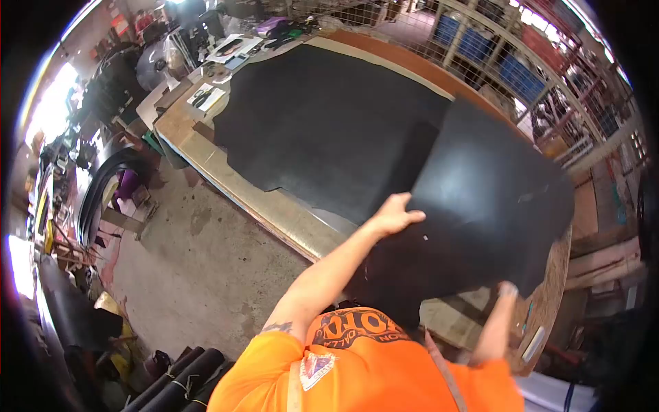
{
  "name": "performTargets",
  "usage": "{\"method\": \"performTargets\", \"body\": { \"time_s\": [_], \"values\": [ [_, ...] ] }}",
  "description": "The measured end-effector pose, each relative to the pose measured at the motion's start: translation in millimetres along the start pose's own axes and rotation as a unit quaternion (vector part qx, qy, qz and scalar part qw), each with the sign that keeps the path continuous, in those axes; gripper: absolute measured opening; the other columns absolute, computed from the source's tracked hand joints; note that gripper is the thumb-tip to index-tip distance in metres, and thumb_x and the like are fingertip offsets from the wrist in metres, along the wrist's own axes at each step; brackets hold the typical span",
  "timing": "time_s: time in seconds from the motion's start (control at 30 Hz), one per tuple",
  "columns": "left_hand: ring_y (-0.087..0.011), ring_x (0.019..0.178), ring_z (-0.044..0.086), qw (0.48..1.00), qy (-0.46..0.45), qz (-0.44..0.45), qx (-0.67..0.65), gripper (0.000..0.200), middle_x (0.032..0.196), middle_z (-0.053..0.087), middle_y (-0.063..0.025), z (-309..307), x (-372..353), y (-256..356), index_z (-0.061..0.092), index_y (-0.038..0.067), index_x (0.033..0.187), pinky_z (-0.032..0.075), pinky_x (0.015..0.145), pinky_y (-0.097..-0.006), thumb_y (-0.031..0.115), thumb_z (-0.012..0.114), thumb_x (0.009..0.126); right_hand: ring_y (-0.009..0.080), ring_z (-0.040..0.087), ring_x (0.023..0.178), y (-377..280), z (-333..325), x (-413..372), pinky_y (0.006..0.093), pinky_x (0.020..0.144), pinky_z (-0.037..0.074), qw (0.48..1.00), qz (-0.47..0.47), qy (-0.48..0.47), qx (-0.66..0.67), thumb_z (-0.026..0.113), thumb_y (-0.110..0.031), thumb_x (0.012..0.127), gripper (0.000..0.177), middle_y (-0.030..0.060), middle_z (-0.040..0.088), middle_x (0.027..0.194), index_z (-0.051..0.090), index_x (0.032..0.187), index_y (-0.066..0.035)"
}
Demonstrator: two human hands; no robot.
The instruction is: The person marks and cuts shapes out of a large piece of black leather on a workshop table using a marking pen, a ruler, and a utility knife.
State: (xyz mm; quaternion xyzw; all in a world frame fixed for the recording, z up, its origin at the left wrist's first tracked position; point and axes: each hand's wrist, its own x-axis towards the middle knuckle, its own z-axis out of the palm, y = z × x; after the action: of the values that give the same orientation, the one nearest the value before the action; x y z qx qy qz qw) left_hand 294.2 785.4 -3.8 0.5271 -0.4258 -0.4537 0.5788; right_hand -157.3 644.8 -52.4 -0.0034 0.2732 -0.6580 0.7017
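Observation:
A large black sheet, leather-like, covers much of the table (302, 223). Its left part (322, 123) lies flat, while a shinier black part (480, 178) on the right overlaps it with a straight edge. My left hand (398, 215) is at that straight edge, thumb pointing right; whether its fingers pinch the sheet is hard to make out. At the sheet's near right edge is my right hand (506, 290), blurred, its fingers mostly hidden at the edge.
Papers (206, 97) and small items lie at the table's far left end. Behind the table stands a wire mesh fence with blue crates (473, 42). Black rolls (182, 378) lie on the floor at the lower left. A fan (161, 63) stands beyond the table's left end.

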Motion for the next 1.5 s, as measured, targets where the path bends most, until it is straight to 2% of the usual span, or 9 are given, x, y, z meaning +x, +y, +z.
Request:
{"method": "performTargets", "body": {
  "time_s": [0.37,0.5,0.6,0.7,1.0,1.07,1.2,1.37,1.5],
  "values": [
    [-0.0305,0.094,0.069,0.958,-0.106,-0.194,0.182,0.046,0.103,0.069,-0.0259,82,39,-42,0.06,-0.011,0.11,0.055,0.082,-0.0454,0.026,0.076,0.086,0.0236,0.057,0.119,141,21,-196,0.0365,0.097,0.049,0.781,-0.066,0.33,-0.526,0.082,-0.04,0.085,0.081,0.0145,0.058,0.131,0.046,0.145,0.0],
    [-0.0314,0.115,0.063,0.931,-0.143,-0.28,-0.186,0.047,0.127,0.062,-0.0208,53,29,-58,0.049,-0.003,0.135,0.052,0.099,-0.0427,-0.004,0.066,0.091,0.0296,0.063,0.117,197,-12,-210,0.0421,0.098,0.051,0.722,-0.223,0.342,-0.559,0.084,-0.026,0.084,0.068,0.0247,0.063,0.129,0.054,0.134,0.008],
    [-0.0298,0.118,0.061,0.935,-0.126,-0.283,-0.169,0.048,0.13,0.062,-0.018,48,27,-55,0.05,-0.001,0.136,0.049,0.101,-0.0416,-0.008,0.063,0.09,0.0261,0.072,0.088,177,-3,-204,0.0367,0.079,0.058,0.82,-0.186,0.316,-0.44,0.079,-0.011,0.085,0.039,0.0179,0.074,0.1,0.065,0.116,0.009],
    [-0.0281,0.112,0.063,0.953,-0.116,-0.208,-0.185,0.047,0.127,0.063,-0.0175,74,15,-79,0.051,-0.003,0.134,0.049,0.1,-0.0399,-0.002,0.067,0.09,0.0324,0.066,0.114,130,-8,-182,0.0412,0.1,0.051,0.576,-0.329,0.37,-0.65,0.081,-0.017,0.082,0.055,0.0237,0.069,0.122,0.063,0.125,0.01],
    [-0.0207,0.107,0.067,0.846,-0.505,-0.133,0.105,0.06,0.118,0.069,-0.0171,35,-33,-15,0.053,-0.007,0.138,0.054,0.093,-0.034,0.033,0.07,0.096,0.0173,0.065,0.086,-84,-48,-218,0.0328,0.077,0.052,0.556,-0.225,0.331,-0.728,0.087,-0.025,0.078,0.044,0.0117,0.073,0.099,0.071,0.105,0.007],
    [-0.0185,0.11,0.066,0.877,-0.415,-0.242,0.026,0.05,0.122,0.068,-0.0122,-47,-63,-25,0.058,0.0,0.136,0.054,0.092,-0.0323,0.032,0.068,0.099,0.021,0.067,0.087,-117,-123,-201,0.0365,0.076,0.053,0.548,-0.21,0.299,-0.753,0.085,-0.03,0.081,0.044,0.0126,0.074,0.096,0.071,0.098,0.007],
    [-0.0238,0.1,0.071,0.922,0.088,-0.376,0.004,0.034,0.117,0.068,-0.0158,-249,-142,-34,0.06,-0.004,0.122,0.058,0.086,-0.0352,0.017,0.068,0.097,0.0437,0.065,0.108,-39,-134,-199,0.0494,0.096,0.051,0.16,-0.153,0.314,-0.923,0.075,-0.04,0.086,0.053,0.0262,0.068,0.119,0.067,0.118,0.002],
    [-0.0317,0.092,0.069,0.834,0.502,-0.223,-0.061,0.04,0.112,0.063,-0.017,-396,-164,-18,0.058,-0.007,0.119,0.058,0.083,-0.044,0.017,0.071,0.09,0.0283,0.069,0.098,184,-32,-222,0.0381,0.086,0.058,0.88,0.018,0.083,-0.468,0.066,-0.02,0.099,0.036,0.0164,0.068,0.114,0.061,0.125,0.004],
    [-0.0289,0.09,0.065,0.806,0.538,-0.24,-0.058,0.045,0.116,0.059,-0.019,-437,-110,-47,0.059,-0.009,0.118,0.056,0.076,-0.0433,0.017,0.076,0.085,0.0287,0.068,0.097,280,-5,-176,0.0407,0.085,0.058,0.931,0.075,0.121,-0.337,0.069,-0.023,0.097,0.046,0.0156,0.062,0.113,0.053,0.128,0.007]
  ]
}}
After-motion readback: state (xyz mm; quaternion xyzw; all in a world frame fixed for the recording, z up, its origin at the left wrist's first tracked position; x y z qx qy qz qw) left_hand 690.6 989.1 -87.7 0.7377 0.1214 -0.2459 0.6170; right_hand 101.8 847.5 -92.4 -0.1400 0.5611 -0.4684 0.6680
